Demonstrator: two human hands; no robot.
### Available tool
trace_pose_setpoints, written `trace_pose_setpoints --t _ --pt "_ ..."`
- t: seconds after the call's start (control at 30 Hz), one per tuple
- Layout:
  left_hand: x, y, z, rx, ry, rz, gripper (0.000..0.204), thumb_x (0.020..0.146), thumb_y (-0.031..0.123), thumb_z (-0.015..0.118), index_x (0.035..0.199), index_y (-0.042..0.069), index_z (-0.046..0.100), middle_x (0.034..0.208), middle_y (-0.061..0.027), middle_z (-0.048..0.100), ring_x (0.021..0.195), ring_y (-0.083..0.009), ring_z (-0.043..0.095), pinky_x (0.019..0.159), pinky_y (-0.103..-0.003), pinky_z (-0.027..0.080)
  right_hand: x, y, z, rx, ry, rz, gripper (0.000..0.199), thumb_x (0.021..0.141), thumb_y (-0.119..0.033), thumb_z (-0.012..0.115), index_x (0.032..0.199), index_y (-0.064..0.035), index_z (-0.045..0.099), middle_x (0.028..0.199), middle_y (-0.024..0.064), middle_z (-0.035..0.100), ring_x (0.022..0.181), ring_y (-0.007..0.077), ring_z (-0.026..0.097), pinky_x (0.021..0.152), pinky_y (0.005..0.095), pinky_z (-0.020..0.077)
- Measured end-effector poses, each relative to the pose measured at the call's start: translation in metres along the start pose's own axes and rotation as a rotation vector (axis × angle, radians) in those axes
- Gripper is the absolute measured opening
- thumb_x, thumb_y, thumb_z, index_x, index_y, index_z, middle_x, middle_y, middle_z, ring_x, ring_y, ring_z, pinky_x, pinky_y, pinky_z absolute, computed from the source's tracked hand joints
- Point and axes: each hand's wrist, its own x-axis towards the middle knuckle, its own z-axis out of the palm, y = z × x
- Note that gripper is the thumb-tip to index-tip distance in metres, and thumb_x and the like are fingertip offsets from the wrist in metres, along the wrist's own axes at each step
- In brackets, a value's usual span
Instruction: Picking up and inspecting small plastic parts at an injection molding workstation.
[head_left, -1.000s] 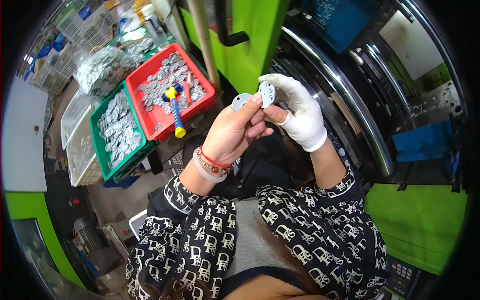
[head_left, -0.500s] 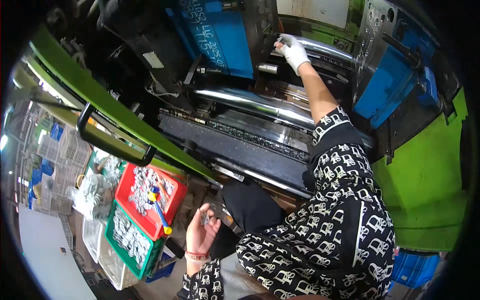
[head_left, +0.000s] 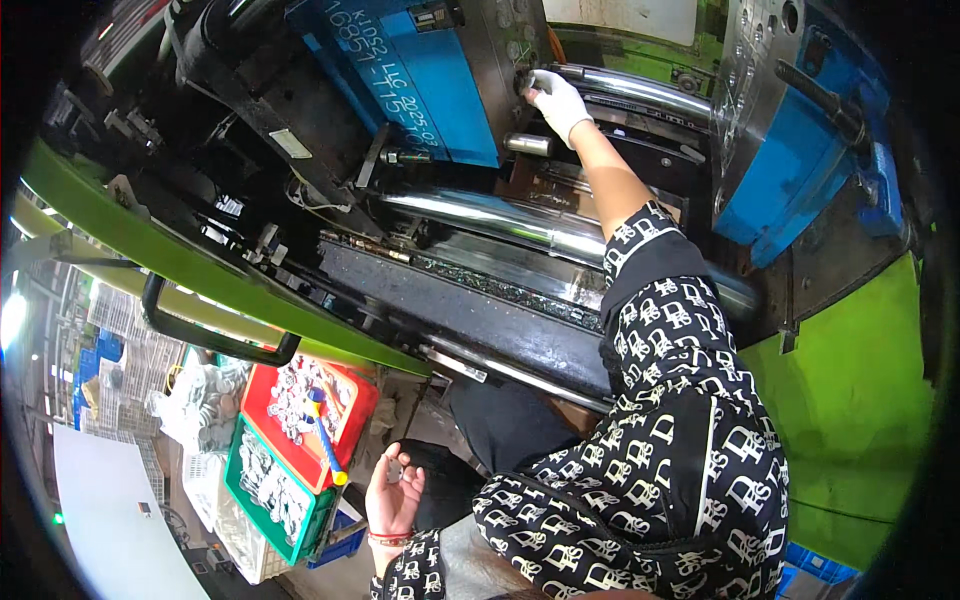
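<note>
My right hand (head_left: pixel 558 106), in a white glove with bare fingertips, reaches far into the machine. Its fingers are pinched together against the steel face of the left mold half (head_left: pixel 520 45); whatever they hold there is hidden. Low in the view, my left hand (head_left: pixel 394 500) is bare and turned palm up. Curled loosely, its fingers hold a small grey metal piece (head_left: pixel 396 473). Below the right arm, a thick shiny tie bar (head_left: pixel 480 215) crosses the machine. A short steel guide pin (head_left: pixel 528 145) sticks out beside the left mold half.
Opposite stands the blue right mold half (head_left: pixel 790 170). A green machine door (head_left: pixel 200 280) with a black handle (head_left: pixel 215 350) runs along the left. Beyond it, a red crate (head_left: pixel 345 440) and a green crate (head_left: pixel 290 535) hold metal parts; a yellow-and-blue hammer (head_left: pixel 325 440) lies on the red one.
My right hand has moved left, up to the left mold half's face. My left hand has dropped slightly lower and to the left. The whole view has shifted a little.
</note>
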Motion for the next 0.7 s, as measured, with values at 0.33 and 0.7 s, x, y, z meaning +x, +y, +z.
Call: trace_pose_setpoints --t 0.33,0.7 --pt "0.001 0.001 0.004 -0.009 0.013 -0.013 0.026 0.092 0.024 0.047 0.11 0.008 0.054 0.09 -0.0041 0.058 0.077 -0.0134 0.055 0.081 -0.032 0.048 0.0 -0.021 -0.009 -0.109 0.007 -0.018 0.046 0.078 -0.024 0.065 0.117 -0.0036 0.053 0.106 0.0154 0.061 0.098 0.0254 0.058 0.086 0.0313 0.0438" --pt "0.004 -0.002 0.003 -0.006 -0.023 -0.006 0.026 0.091 0.024 0.048 0.11 0.007 0.055 0.09 -0.0037 0.058 0.08 -0.0137 0.056 0.08 -0.032 0.048 0.0 -0.04 0.002 -0.325 0.12 -0.043 0.036 0.079 -0.024 0.061 0.109 -0.0058 0.058 0.109 0.0153 0.059 0.103 0.031 0.054 0.088 0.0357 0.0425"
